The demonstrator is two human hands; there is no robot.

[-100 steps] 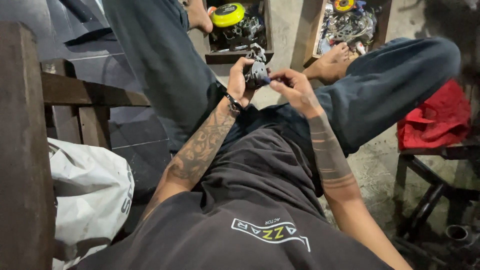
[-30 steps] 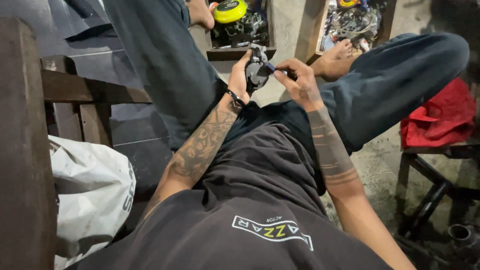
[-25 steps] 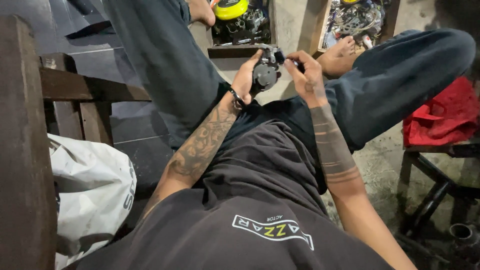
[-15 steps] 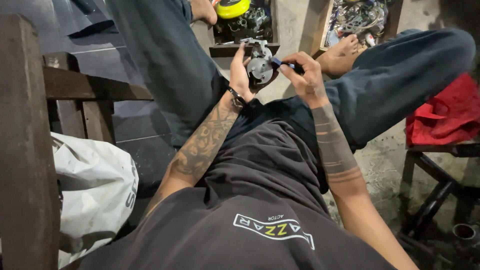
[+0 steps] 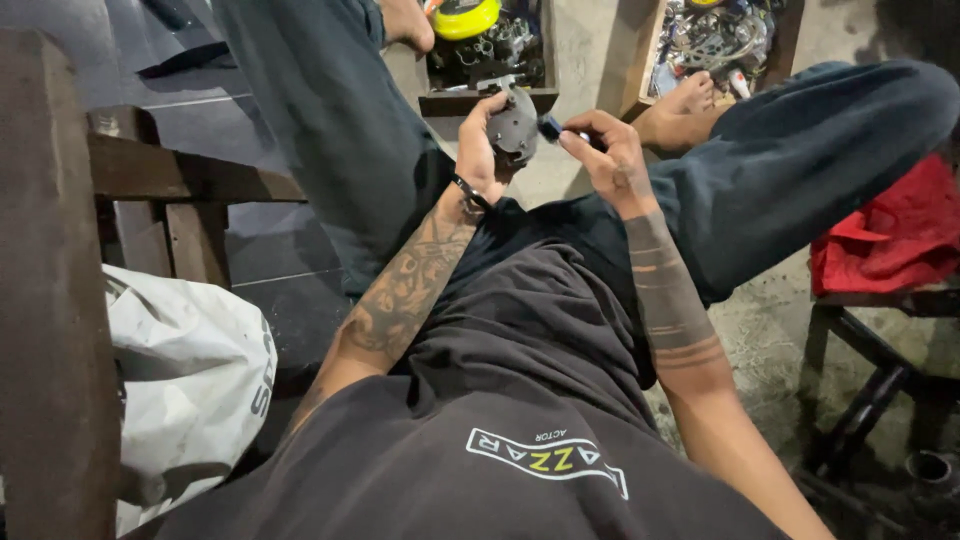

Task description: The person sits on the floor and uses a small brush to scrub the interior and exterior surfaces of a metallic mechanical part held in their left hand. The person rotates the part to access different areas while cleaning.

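My left hand (image 5: 478,150) grips a small grey metal mechanical part (image 5: 513,126) with a round flat face, held up between my knees. My right hand (image 5: 606,158) pinches a small tool with a blue handle (image 5: 552,128) whose tip meets the right side of the part. Both forearms are tattooed and rest over my lap. What the tool's tip touches is too small to make out.
Two wooden boxes of metal parts sit on the floor ahead, the left box (image 5: 487,101) with a yellow round tin (image 5: 465,17), the right box (image 5: 640,55) by my bare foot. A red cloth (image 5: 885,235) lies on a stool at right. A white sack (image 5: 185,370) is at left.
My left hand has turned the metal part about, showing different faces. My right hand stays at the part's right side with the blue-handled tool. The view has shifted slightly.
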